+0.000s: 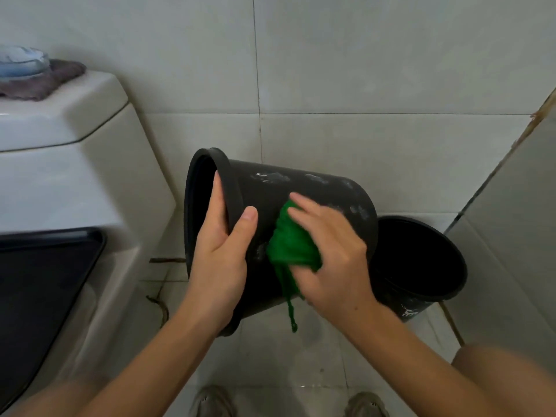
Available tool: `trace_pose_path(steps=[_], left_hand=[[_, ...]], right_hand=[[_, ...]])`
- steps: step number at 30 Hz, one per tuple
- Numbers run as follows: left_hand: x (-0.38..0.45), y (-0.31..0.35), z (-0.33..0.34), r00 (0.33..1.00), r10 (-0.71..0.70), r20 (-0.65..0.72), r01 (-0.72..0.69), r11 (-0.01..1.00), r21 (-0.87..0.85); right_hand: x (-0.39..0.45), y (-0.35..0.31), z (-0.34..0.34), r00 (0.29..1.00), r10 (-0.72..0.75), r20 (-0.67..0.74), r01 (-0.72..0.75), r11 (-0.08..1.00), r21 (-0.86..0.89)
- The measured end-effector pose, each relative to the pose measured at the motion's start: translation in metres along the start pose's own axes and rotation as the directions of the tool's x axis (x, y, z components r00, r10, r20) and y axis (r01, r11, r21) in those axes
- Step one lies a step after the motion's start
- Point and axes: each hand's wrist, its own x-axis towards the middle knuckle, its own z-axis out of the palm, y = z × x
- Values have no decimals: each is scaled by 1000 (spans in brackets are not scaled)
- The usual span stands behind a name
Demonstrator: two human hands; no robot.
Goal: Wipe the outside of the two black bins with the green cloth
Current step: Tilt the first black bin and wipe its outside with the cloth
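Tipped black bin: your left hand grips its rim at 9 o'clock; your right hand, fingers spread, presses green cloth on its side; second bin at 3 o'clock

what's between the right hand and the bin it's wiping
In the head view, the green cloth lies between the right hand and the wall of the tilted bin. The left hand grips the bin's rim directly.
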Motion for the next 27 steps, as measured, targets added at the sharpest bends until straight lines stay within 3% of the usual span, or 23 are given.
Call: trace_pose_path(steps=[4, 9, 15, 20, 27], left_hand=[[2, 1, -3, 998, -54, -12, 53, 997, -62], [3, -1, 4, 999, -37, -11, 37, 999, -20], [4, 1, -3, 999, -29, -21, 28, 998, -51], [0, -1, 3, 999, -35, -13, 35, 999, 8], [-3, 2, 4, 997, -73, -39, 73, 997, 1]], right_hand=[[-13, -13, 9, 969, -219, 112, 215, 976, 43], [2, 5, 0, 1000, -17, -9, 17, 999, -30], [-9, -5, 7, 962, -245, 122, 246, 969, 8], [-1, 8, -3, 998, -4, 55, 6, 999, -39], [-13, -13, 6, 963, -232, 140, 220, 970, 100]])
